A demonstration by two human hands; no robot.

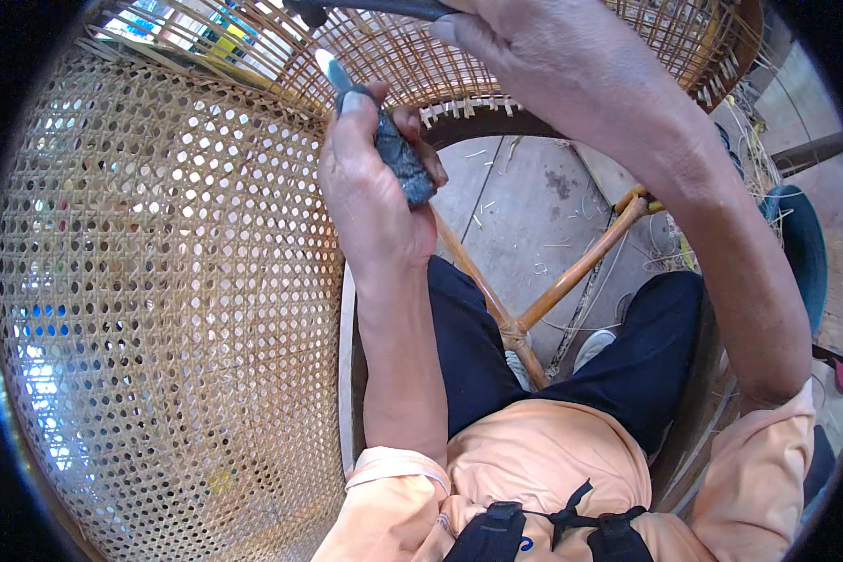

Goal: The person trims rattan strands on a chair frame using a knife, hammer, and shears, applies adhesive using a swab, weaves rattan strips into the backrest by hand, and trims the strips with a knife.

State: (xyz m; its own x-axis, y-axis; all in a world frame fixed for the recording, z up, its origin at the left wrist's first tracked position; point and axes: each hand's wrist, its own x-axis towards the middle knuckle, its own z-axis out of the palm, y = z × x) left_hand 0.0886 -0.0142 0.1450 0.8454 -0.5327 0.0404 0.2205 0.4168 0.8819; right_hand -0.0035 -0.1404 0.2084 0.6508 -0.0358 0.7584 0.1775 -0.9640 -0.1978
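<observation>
My left hand (370,187) is closed round a short tool with a dark wrapped handle (405,164). Its shiny metal tip (328,67) points up and away, near the rim where two woven cane panels meet; I cannot tell whether it touches the weave. At the top edge my right hand (506,42) grips the dark handle of what looks like a hammer (384,7), partly cut off by the frame. The hammer's dark head lies just above the metal tip, apart from it. Loose strand ends stick out along the far open-weave panel (440,70).
A large perforated cane panel (178,281) rises on the left. Bamboo struts (571,272) cross between my legs inside the curved frame. Cane scraps lie on the grey floor (534,197). A dark teal curved object (801,244) stands at the right.
</observation>
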